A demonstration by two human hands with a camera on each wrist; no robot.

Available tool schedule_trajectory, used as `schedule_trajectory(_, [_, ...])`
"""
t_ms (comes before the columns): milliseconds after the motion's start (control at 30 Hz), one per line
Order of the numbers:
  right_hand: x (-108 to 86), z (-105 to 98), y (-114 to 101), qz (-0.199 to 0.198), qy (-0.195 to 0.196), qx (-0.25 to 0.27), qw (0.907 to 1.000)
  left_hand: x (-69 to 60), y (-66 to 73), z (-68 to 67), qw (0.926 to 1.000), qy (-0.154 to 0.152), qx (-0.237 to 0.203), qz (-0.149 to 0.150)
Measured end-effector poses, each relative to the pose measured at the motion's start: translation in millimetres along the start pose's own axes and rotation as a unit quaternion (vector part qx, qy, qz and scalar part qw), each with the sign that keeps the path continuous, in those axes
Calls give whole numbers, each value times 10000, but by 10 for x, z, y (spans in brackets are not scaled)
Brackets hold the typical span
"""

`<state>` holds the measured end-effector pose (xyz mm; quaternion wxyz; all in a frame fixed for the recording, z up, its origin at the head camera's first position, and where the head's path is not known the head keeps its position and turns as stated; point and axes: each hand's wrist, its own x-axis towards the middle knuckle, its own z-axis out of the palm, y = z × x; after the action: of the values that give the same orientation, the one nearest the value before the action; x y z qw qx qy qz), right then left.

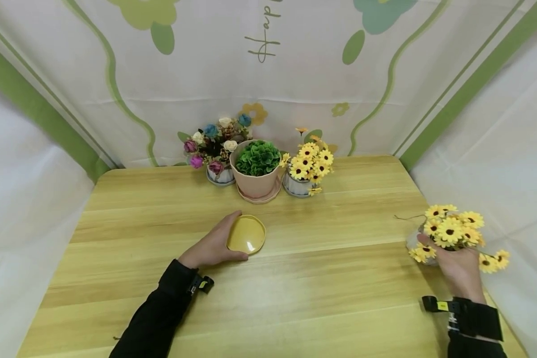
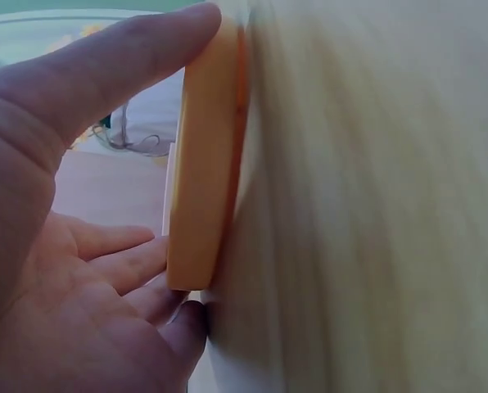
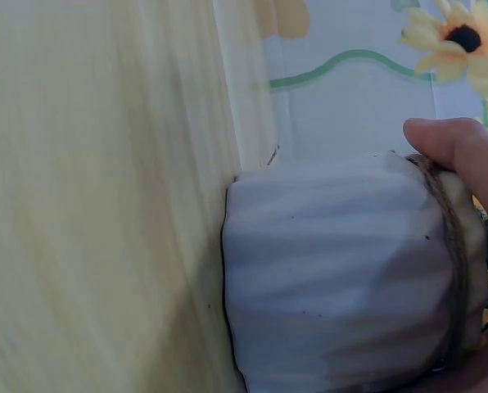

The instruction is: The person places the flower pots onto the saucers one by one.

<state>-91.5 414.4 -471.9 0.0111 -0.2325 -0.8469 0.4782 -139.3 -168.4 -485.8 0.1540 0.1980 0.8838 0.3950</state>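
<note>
My left hand (image 1: 215, 243) holds a shallow round yellow saucer (image 1: 246, 233) by its rim, thumb on one side and fingers on the other. Seen edge-on in the left wrist view, the saucer (image 2: 203, 155) lies at the tabletop. Over on the right, my right hand (image 1: 458, 268) grips a potted yellow daisy plant (image 1: 449, 231) near the pot's top. The right wrist view shows its white ribbed pot (image 3: 334, 270) with twine (image 3: 449, 221) round the upper part. Whether the pot's base touches the table, I cannot tell. Blossoms hide some of the right fingers.
Along the back stand a pot of mixed roses (image 1: 217, 144), a pink pot (image 1: 255, 184) with green foliage on a pink saucer, and another yellow daisy pot (image 1: 299, 186). A patterned curtain (image 1: 295, 74) hangs behind the wooden table (image 1: 313, 298), with white fabric at both sides.
</note>
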Motion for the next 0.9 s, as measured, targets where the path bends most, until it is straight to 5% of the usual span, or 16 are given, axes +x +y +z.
schedule_trajectory(433, [-14, 135, -72, 8, -326, -163, 9993, -2, 31, -11, 10000, -53, -47, 5])
schedule_trajectory(900, [-54, 345, -213, -685, -400, -334, 9963, -11, 1, 1, 10000, -54, -35, 0])
